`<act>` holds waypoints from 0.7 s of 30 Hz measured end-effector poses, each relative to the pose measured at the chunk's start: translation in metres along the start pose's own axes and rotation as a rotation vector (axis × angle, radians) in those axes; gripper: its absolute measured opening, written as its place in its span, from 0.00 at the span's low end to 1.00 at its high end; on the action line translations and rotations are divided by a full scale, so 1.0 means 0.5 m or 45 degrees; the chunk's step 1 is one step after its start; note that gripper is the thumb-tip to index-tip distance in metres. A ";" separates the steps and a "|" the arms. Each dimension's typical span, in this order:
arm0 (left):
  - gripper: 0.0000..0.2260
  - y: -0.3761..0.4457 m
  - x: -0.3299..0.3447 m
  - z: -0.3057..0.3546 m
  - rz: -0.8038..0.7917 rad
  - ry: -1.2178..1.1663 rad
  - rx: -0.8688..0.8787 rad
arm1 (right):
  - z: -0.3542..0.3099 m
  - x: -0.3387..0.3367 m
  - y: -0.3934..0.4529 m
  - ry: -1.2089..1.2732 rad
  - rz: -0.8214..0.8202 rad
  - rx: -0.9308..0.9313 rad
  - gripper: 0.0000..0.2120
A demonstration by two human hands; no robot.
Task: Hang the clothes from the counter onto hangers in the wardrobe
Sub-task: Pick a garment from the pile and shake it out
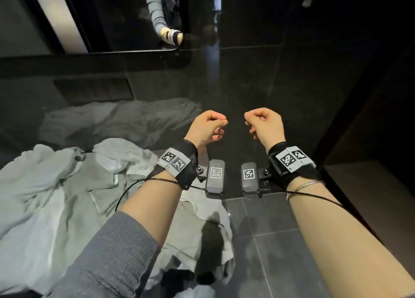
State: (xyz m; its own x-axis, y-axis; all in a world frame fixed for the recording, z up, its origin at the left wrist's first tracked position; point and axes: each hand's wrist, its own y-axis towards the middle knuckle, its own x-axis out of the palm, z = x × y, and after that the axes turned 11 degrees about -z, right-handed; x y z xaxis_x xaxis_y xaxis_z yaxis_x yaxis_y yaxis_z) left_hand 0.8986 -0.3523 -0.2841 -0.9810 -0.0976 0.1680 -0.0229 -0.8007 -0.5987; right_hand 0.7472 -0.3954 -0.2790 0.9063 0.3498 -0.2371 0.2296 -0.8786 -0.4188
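Observation:
A heap of pale grey-green and white clothes (56, 196) lies crumpled on the dark counter (238, 190) at the left and lower middle. My left hand (207, 127) hovers above the counter just right of the heap, its fingers curled shut with nothing in them. My right hand (263, 123) hangs beside it, a short gap apart, also curled shut and empty. Both wrists carry black straps with printed marker tags. No hangers show clearly; the wardrobe interior is too dark to make out.
A glossy black wall (247, 77) behind the counter mirrors the clothes and a grey sleeve (157, 12). Grey floor tiles (276, 241) show below the counter edge at the lower right. A dark panel (370, 118) rises on the right.

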 end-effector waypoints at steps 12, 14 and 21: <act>0.08 0.008 0.071 -0.005 -0.031 -0.023 -0.016 | 0.016 -0.061 -0.027 0.077 0.055 0.051 0.09; 0.08 0.004 0.067 -0.001 -0.047 -0.035 -0.012 | 0.019 -0.061 -0.029 0.054 0.047 0.058 0.09; 0.07 0.006 0.058 0.015 -0.009 0.012 0.005 | -0.002 -0.078 -0.024 0.052 0.081 0.042 0.11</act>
State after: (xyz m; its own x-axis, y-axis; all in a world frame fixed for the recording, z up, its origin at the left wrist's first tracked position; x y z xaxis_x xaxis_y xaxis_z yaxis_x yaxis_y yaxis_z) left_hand 0.8718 -0.3622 -0.2751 -0.9825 -0.0864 0.1652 -0.0292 -0.8038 -0.5941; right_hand 0.7093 -0.3990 -0.2638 0.9326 0.2794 -0.2282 0.1600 -0.8873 -0.4326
